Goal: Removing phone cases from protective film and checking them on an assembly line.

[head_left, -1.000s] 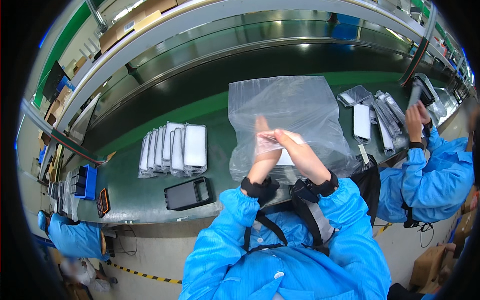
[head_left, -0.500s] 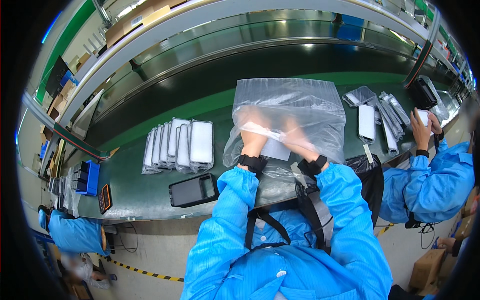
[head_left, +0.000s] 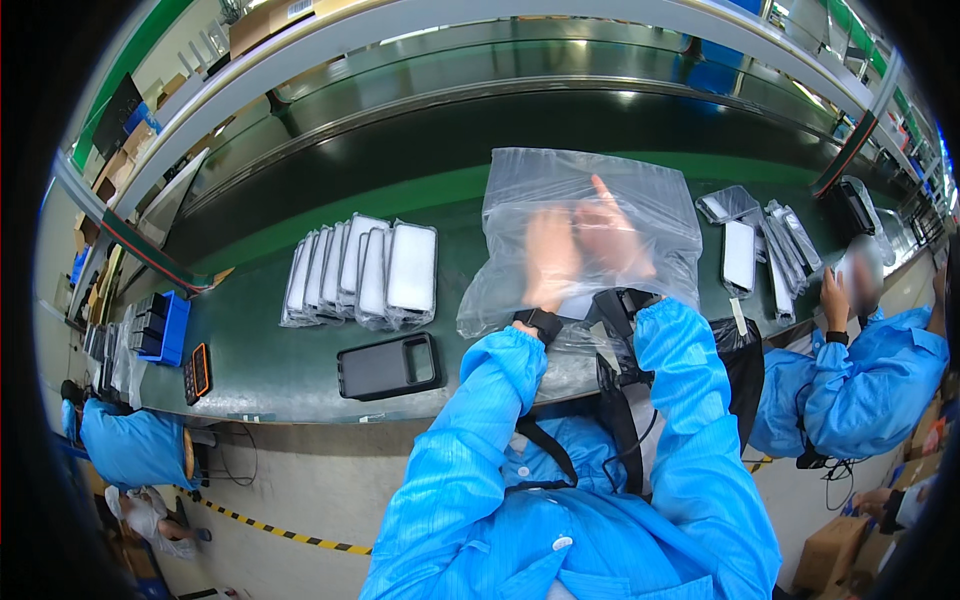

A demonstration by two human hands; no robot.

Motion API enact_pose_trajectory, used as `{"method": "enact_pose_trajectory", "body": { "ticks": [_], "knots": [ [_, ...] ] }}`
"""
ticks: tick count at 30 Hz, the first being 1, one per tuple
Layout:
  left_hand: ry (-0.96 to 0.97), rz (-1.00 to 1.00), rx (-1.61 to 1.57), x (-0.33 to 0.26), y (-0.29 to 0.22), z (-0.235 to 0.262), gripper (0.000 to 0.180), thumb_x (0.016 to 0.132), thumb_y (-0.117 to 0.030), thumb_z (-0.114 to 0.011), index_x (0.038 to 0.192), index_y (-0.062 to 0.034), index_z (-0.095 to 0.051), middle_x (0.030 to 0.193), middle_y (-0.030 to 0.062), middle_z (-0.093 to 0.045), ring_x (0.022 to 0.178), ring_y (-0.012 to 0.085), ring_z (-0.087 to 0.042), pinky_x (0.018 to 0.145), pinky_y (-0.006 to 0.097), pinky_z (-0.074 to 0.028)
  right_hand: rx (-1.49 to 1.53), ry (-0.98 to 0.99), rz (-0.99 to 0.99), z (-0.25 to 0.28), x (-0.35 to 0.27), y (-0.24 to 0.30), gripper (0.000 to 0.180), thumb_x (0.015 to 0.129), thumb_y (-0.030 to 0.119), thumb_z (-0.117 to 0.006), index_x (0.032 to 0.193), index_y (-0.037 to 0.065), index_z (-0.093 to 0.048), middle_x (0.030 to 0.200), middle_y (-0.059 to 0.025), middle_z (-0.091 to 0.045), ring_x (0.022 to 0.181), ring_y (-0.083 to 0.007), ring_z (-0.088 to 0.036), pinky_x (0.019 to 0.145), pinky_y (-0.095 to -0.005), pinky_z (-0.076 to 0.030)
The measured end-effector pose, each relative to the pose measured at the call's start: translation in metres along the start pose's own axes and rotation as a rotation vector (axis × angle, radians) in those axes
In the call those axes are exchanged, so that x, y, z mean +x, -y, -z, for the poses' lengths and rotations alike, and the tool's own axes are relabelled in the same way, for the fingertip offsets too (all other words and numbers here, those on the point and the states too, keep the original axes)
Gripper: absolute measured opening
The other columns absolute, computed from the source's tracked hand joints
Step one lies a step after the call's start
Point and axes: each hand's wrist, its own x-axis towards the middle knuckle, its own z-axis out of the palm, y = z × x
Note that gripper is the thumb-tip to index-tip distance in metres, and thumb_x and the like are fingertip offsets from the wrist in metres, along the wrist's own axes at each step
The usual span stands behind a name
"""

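A large clear plastic bag (head_left: pixel 520 180) lies on the green bench in front of me, and both my hands show through its film. My left hand (head_left: pixel 552 255), blurred, lies flat with its fingers reaching forward and holding nothing I can see. Beside it, my right hand (head_left: pixel 610 238) is open, one finger stretched out toward the bag's far part. Between my wrists a small white piece (head_left: pixel 577 305) shows, partly covered by film and cuffs; its kind is unclear. Wrinkled film hides the exact contact between fingers and bag.
Wrapped flat packs (head_left: pixel 410 270) stand in a row to the left, with a black tray (head_left: pixel 388 366) nearer me. Farther left are an orange-edged device (head_left: pixel 198 373) and a blue bin (head_left: pixel 174 330). More packs (head_left: pixel 738 255) lie right, near a co-worker's blue sleeve (head_left: pixel 850 385).
My hands have moved forward under the film, and my right hand has straightened a finger. The bag has shifted slightly right. At the right, the co-worker's hands have moved.
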Motion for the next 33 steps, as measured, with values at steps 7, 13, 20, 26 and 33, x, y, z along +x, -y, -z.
{"method": "enact_pose_trajectory", "body": {
  "ticks": [7,13,20,26,33],
  "knots": [
    [-0.380,0.155,0.269,0.004,0.022,0.002,0.056,0.083,-0.032,-0.054,0.123,0.0062,-0.048,0.131,0.0258,-0.045,0.127,0.0373,-0.037,0.105,0.047,-0.027,0.889,0.001,-0.001,0.000,0.003,0.025,0.062,0.084,0.001,-0.053,0.141,0.007,-0.029,0.090,-0.0026,-0.057,0.074,-0.0093,-0.056,0.066,-0.0190,-0.047],
    [-0.435,0.242,0.266,-0.001,0.037,0.008,0.078,0.078,-0.049,-0.058,0.126,0.0108,-0.042,0.134,0.0333,-0.036,0.130,0.0411,-0.030,0.106,0.051,-0.021,0.284,-0.220,-0.033,-0.002,0.007,0.029,0.047,0.084,0.007,-0.058,0.129,0.004,-0.046,0.117,-0.0125,-0.053,0.101,-0.0212,-0.057,0.084,-0.0303,-0.046],
    [-0.484,0.190,0.246,0.006,0.046,0.024,0.073,0.066,-0.053,-0.067,0.106,0.0054,-0.051,0.121,0.0301,-0.046,0.116,0.0425,-0.042,0.094,0.051,-0.033,-0.644,-0.266,0.310,-0.015,0.010,0.017,0.035,0.080,0.013,-0.059,0.114,0.003,-0.057,0.125,-0.0196,-0.048,0.116,-0.0376,-0.046,0.099,-0.0409,-0.038],
    [-0.230,0.257,0.079,0.005,0.049,0.037,0.082,0.062,-0.052,-0.071,0.115,0.0062,-0.045,0.129,0.0321,-0.038,0.122,0.0442,-0.035,0.098,0.053,-0.027,-0.958,-0.314,0.314,-0.042,0.018,0.021,0.045,0.079,0.025,-0.060,0.120,0.008,-0.054,0.130,-0.0208,-0.043,0.121,-0.0399,-0.039,0.101,-0.0483,-0.032],
    [-0.282,0.208,0.038,0.006,0.063,0.028,0.088,0.064,-0.049,-0.070,0.121,0.0109,-0.040,0.134,0.0330,-0.031,0.127,0.0445,-0.029,0.103,0.050,-0.028,-1.083,-0.348,0.296,-0.051,0.024,0.020,0.045,0.078,0.034,-0.059,0.122,0.023,-0.057,0.131,-0.0203,-0.043,0.122,-0.0419,-0.037,0.100,-0.0544,-0.028]
  ]
}}
